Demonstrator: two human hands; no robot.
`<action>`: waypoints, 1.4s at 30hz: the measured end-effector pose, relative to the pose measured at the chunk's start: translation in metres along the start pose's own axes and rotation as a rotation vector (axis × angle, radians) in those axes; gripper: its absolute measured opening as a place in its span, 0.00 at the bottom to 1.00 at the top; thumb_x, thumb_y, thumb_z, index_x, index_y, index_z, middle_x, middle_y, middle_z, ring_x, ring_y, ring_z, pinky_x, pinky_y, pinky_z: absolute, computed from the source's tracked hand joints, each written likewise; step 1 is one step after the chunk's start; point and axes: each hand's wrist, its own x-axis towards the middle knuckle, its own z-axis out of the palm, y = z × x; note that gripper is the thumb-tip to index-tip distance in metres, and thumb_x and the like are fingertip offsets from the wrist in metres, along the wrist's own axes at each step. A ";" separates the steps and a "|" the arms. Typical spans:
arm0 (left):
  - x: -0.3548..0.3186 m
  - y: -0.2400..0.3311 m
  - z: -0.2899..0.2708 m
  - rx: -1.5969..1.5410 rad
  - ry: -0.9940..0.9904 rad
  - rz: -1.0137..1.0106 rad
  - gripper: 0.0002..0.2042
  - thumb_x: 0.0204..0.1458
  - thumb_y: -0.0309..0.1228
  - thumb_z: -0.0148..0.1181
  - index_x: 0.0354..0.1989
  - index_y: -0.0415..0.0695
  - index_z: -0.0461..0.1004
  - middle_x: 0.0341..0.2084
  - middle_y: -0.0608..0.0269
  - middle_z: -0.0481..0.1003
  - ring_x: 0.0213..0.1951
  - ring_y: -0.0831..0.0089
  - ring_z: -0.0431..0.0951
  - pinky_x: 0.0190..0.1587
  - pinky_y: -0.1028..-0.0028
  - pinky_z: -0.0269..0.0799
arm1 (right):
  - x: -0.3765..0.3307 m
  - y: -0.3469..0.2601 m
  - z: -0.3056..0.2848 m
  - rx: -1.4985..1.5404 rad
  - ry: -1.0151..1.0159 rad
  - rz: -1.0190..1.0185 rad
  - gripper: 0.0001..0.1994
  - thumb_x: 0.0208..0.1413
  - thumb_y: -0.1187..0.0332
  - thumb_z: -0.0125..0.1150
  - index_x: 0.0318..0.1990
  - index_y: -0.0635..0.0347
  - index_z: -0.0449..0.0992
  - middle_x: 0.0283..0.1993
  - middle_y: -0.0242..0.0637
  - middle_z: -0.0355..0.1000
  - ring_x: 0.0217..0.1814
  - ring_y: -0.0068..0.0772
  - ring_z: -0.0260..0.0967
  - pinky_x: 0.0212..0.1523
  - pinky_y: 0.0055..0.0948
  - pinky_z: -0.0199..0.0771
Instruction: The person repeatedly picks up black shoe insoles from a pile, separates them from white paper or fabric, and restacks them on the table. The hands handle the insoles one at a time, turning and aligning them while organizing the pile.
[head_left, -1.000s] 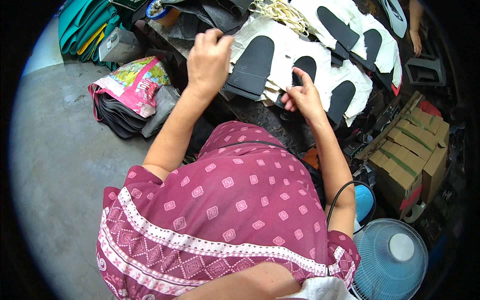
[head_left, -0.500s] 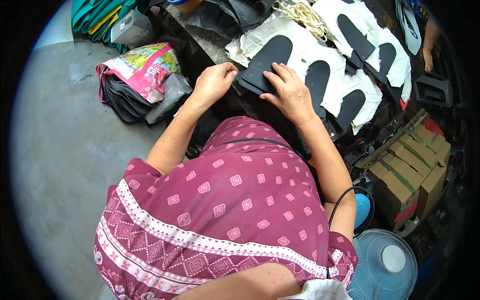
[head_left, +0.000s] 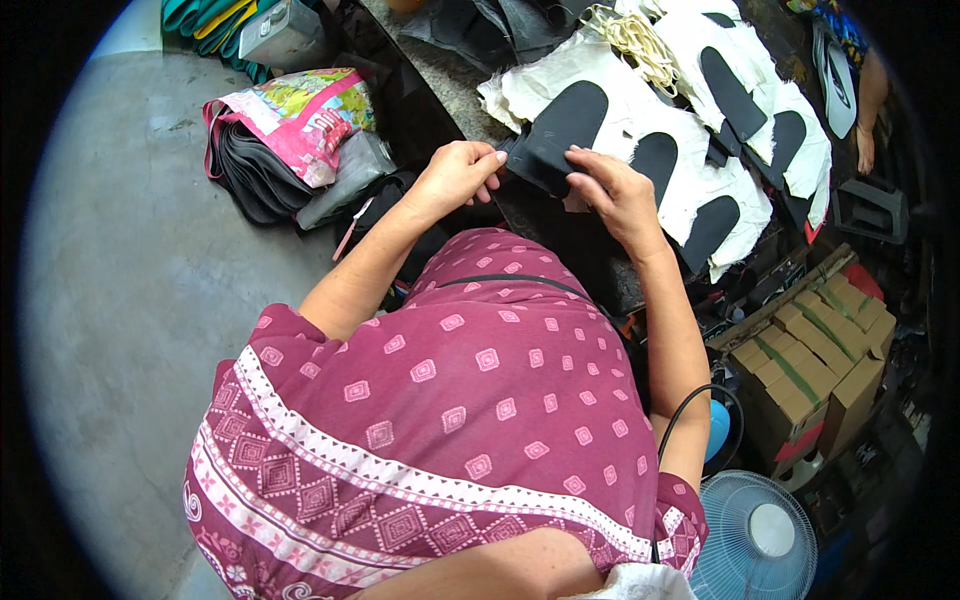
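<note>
Black sole-shaped piece [head_left: 556, 135], flat, matte, rounded end

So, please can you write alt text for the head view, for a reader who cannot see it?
Seen from above, a person's left hand and right hand hold a black sole piece at a workbench covered with white cloths and more soles. Boxes and a fan stand at the right.

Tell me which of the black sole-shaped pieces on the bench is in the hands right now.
The nearest black sole piece, at the bench's front edge: left hand and right hand both grip its lower end. The other black pieces lie untouched on white sheets farther right.
</note>
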 end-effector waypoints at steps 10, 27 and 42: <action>-0.002 -0.012 0.003 -0.372 -0.080 -0.054 0.11 0.63 0.35 0.52 0.40 0.39 0.74 0.26 0.62 0.78 0.23 0.77 0.79 0.20 0.81 0.71 | 0.006 -0.014 -0.027 -0.299 0.453 -0.209 0.08 0.60 0.71 0.60 0.45 0.60 0.81 0.42 0.41 0.80 0.41 0.37 0.80 0.42 0.29 0.79; -0.031 0.011 0.037 -0.448 -0.187 0.072 0.19 0.63 0.34 0.52 0.58 0.36 0.60 0.35 0.56 0.75 0.23 0.75 0.77 0.19 0.80 0.73 | 0.002 -0.010 -0.033 0.132 0.651 0.191 0.07 0.64 0.70 0.56 0.43 0.63 0.77 0.32 0.33 0.74 0.30 0.21 0.72 0.33 0.27 0.76; -0.011 0.033 0.049 0.066 -0.191 0.156 0.22 0.58 0.38 0.58 0.56 0.38 0.67 0.30 0.51 0.79 0.25 0.63 0.81 0.29 0.65 0.76 | 0.010 -0.046 -0.053 -0.087 0.842 -0.133 0.07 0.64 0.73 0.57 0.44 0.67 0.75 0.37 0.31 0.72 0.36 0.18 0.70 0.40 0.19 0.72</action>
